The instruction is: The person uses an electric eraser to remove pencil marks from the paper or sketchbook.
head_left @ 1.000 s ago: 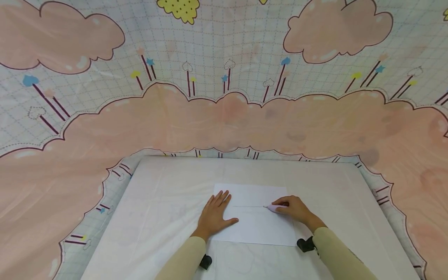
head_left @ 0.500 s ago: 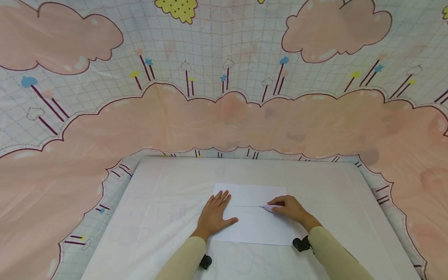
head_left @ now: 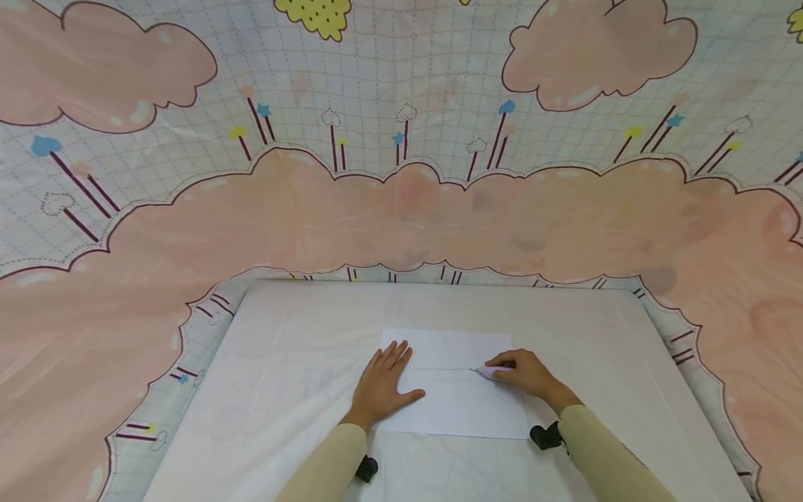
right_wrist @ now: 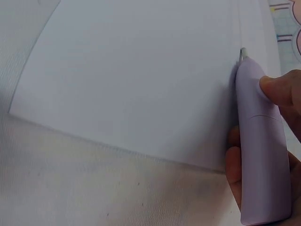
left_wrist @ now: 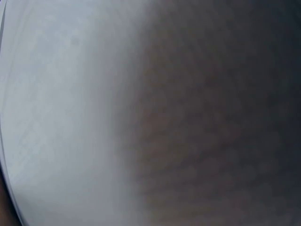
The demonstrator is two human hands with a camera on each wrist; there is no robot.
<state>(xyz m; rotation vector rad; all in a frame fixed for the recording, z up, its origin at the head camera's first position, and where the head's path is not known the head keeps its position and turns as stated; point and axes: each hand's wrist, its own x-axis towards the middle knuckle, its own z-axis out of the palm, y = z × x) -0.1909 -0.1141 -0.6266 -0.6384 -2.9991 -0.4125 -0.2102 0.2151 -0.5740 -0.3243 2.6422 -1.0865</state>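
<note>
A white sheet of paper (head_left: 452, 411) lies on the white-covered table, with a thin line running across its middle. Flat on the paper's left side rests my left hand (head_left: 379, 390), fingers straight and thumb spread out. My right hand (head_left: 527, 376), at the sheet's right side, grips a lilac handheld tool (right_wrist: 263, 155) with a rounded body and a slim metal tip. In the right wrist view the thumb presses on the tool's upper side, while other fingers curl beneath it. The tip meets the right part of the line. The left wrist view is mostly a dark blur.
White cloth (head_left: 301, 328) covers the table around the sheet. A curtain (head_left: 401, 216) printed with clouds surrounds the back and sides. Black wrist mounts (head_left: 546, 436) hang beneath both sleeves, close to the tabletop.
My right hand slid a little left along the line with the lilac tool, then came back right by about as much. The left hand has stayed in place on the paper.
</note>
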